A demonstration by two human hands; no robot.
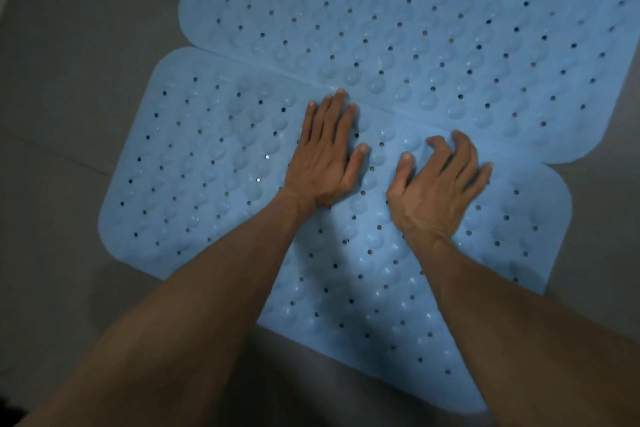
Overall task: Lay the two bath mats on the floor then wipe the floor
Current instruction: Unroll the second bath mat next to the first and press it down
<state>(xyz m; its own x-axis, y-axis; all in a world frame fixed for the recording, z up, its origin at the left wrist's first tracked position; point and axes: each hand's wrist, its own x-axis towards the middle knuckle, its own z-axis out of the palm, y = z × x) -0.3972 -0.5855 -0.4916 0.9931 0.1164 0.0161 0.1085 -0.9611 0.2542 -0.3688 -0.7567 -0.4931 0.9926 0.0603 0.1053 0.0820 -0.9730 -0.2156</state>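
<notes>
Hands press near mat: left hand flat, right hand half-curled (grasping nothing), beside far mat.

— What's under you there?

— Two blue bath mats on the grey floor. The near mat is under my palms; the far mat overlaps its top edge.

— And your hands?

— My left hand lies flat, fingers together. My right hand presses down too, with its fingers curled. Both forearms are bare.
</notes>
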